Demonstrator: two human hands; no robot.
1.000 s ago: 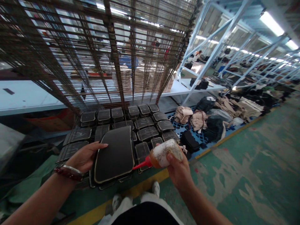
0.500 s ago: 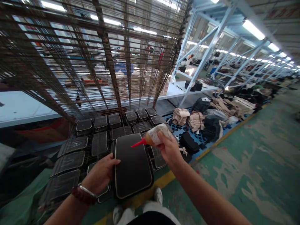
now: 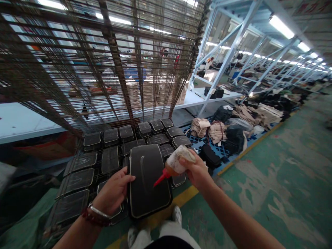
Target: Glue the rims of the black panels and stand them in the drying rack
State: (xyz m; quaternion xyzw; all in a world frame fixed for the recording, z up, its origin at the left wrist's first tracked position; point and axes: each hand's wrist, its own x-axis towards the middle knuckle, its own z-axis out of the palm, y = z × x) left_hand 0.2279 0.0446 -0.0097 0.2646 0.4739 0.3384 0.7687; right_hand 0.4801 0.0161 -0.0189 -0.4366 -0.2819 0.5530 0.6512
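Observation:
My left hand grips the left edge of a black panel with a pale rim, holding it flat in front of me. My right hand is closed round a squeeze bottle of amber glue with a red nozzle. The nozzle tip points down at the middle of the panel, where a shiny curved line of glue shows. A bracelet sits on my left wrist.
Rows of similar black panels lie on a low rack under stacked wire racks. Piles of beige and black fabric pieces rest on a blue pallet to the right. Blue steel shelving runs back; green floor lies right.
The bottle has come down from the panel's top edge to its middle, leaving a curved glue line. My left hand has kept its hold on the panel.

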